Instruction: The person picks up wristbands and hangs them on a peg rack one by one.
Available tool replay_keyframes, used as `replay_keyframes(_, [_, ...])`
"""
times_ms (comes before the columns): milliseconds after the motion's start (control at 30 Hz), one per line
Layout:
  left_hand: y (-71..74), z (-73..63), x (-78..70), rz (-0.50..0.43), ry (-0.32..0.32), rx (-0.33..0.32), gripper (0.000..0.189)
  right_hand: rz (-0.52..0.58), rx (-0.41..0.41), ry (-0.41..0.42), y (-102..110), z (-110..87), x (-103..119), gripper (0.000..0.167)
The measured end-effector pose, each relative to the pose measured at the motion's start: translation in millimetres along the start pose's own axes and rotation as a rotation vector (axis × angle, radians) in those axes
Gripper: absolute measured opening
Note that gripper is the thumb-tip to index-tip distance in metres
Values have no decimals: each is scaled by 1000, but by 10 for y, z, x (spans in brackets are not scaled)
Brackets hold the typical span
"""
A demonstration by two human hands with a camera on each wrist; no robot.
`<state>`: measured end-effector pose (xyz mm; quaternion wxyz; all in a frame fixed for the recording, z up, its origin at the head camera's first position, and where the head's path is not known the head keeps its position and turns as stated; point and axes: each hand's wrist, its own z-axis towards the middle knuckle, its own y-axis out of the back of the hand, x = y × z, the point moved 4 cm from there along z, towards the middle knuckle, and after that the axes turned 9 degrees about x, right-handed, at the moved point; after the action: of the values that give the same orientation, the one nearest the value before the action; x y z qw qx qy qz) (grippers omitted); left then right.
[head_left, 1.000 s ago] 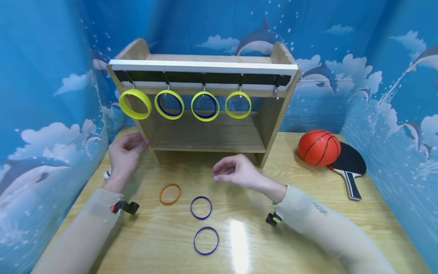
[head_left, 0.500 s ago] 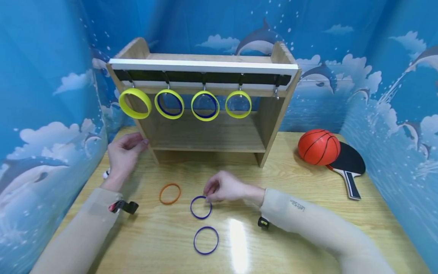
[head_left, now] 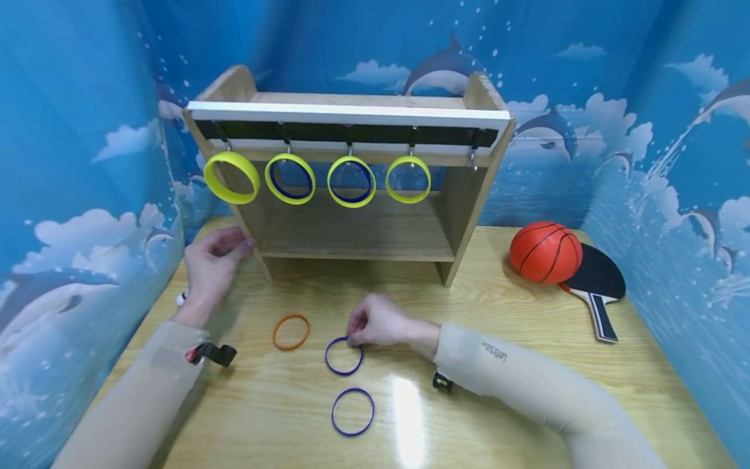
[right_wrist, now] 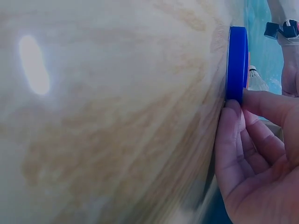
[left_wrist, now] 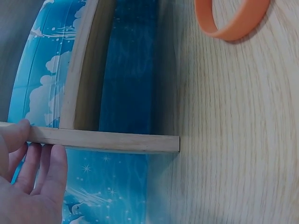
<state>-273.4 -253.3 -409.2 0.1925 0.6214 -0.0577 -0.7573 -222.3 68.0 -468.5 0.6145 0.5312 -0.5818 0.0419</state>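
My left hand [head_left: 212,267] grips the front edge of the wooden rack's left side panel [left_wrist: 117,140], thumb on one side and fingers on the other. On the table, my right hand [head_left: 379,320] pinches a blue silicone wristband [right_wrist: 237,65] at its far right edge, thumb and fingertips at its rim. A second blue wristband [head_left: 333,413] lies nearer the front. An orange wristband [left_wrist: 233,32] lies to the left of the pinched one. From the rack's hooks hang several yellow wristbands [head_left: 408,199]; blue bands show inside the middle two.
The rightmost hook [head_left: 474,159] on the rack carries no band. A red toy basketball [head_left: 546,252] sits at the back right, against a black table tennis paddle [head_left: 597,277]. A shuttlecock [right_wrist: 257,81] lies at the left, partly behind my left arm. Dolphin-print cloth [head_left: 662,195] walls the table.
My right hand has come down and left from in front of the rack to the nearer table and taken hold of the upper blue wristband. My left hand has stayed on the rack.
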Motion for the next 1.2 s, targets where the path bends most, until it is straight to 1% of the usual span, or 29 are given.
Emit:
replay_keyframes(100, [-2,-1,10,0,2,0,30,-24,-15,2,-2,-3,2,5])
replay_keyframes(167, [-4,1,18,-4,1,-1,29,-19,-20,0,0,-11,-4,4])
replay_keyframes(300, [-11,4,30,-17,-2,-1,27,33,-18,3,28,-47,-12,3])
replay_keyframes(400, [-16,0,30,-22,-5,-1,27,71,-10,22,68,-94,-10,4])
replay_keyframes(500, [-14,1,35,-20,-9,-4,28,97,-1,34,109,-151,-6,6])
replay_keyframes(633, [-13,11,55,-17,-3,-5,29,115,-5,28,168,-237,4,11])
replay_keyframes(800, [-15,3,54,-21,3,-2,30,111,-49,37,284,-370,71,13])
replay_keyframes(1000, [-6,-11,56,-31,14,-4,30,189,-84,74,402,-522,175,14])
replay_keyframes(1100, [-8,-6,56,-35,13,-6,29,225,-127,80,480,-606,228,15])
replay_keyframes(1200, [-16,6,44,-40,2,-5,29,262,-192,102,587,-687,289,17])
